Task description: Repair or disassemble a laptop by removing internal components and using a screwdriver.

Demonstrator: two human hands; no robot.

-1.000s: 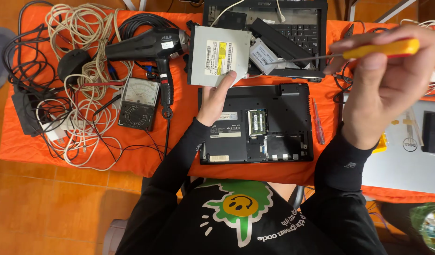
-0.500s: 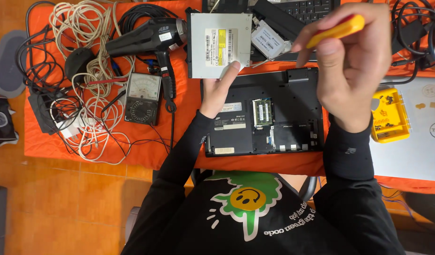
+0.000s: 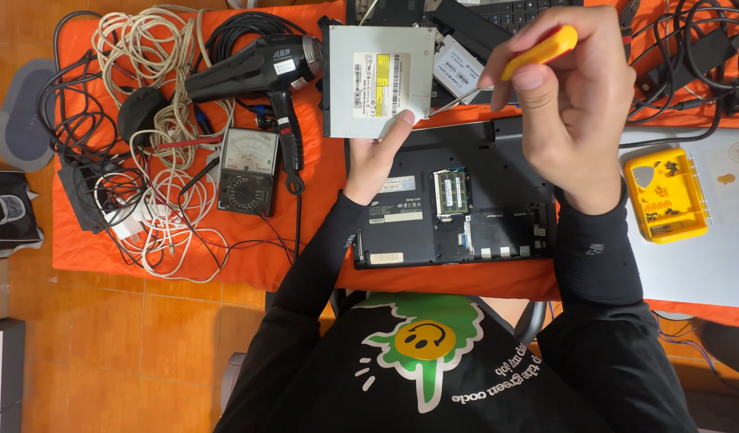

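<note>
My left hand (image 3: 374, 159) holds a flat silver optical drive (image 3: 377, 80) by its near edge, lifted above the table. My right hand (image 3: 574, 104) grips a screwdriver with an orange-yellow handle (image 3: 540, 50); its thin shaft points left toward the drive's right corner. Under both hands lies an upside-down black laptop (image 3: 453, 208) with its bottom cover off, a green memory module (image 3: 450, 191) showing in the middle.
An orange cloth (image 3: 225, 256) covers the table. On the left lie a black hair dryer (image 3: 253, 68), an analogue multimeter (image 3: 247, 171) and tangled white and black cables (image 3: 137, 144). A yellow box of small parts (image 3: 666, 192) sits on a silver laptop at right.
The view has shifted, so everything sits further left and lower in frame. My right hand has come closer to the drive, bringing the screwdriver tip to its corner.
</note>
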